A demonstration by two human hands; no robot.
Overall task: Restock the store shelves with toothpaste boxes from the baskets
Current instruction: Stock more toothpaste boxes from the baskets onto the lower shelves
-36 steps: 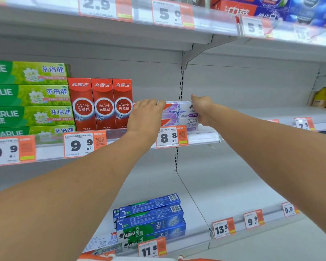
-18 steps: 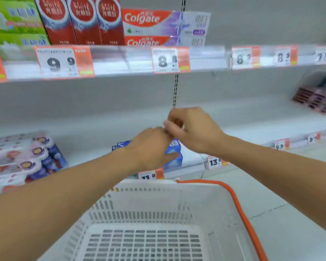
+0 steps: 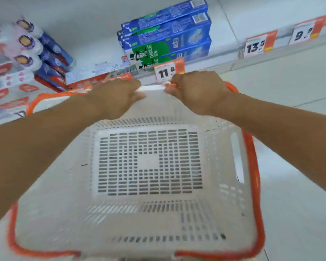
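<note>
Below, white slotted basket with orange rim, filling the lower centre, nothing lying on its bare slotted floor. Left hand at 11 o'clock on the far rim, fingers curled down over the white edge, gripping it. Right hand at 1 o'clock on the same far rim, fingers likewise curled over and gripping; fingertips hidden behind the knuckles. Short stretch of white rim showing between the two hands. Orange handle lying along the rim at 3 o'clock.

Beyond the hands, at 12 o'clock, stack of blue toothpaste boxes on the low shelf, one green-printed box face at the bottom front. Orange price tag reading 11 just beside the right knuckles. Further tags at 2 o'clock on the shelf edge. At 10 o'clock, red-and-white boxes and blue-ended packs, blurred, print unreadable. Pale floor at 3 o'clock.
</note>
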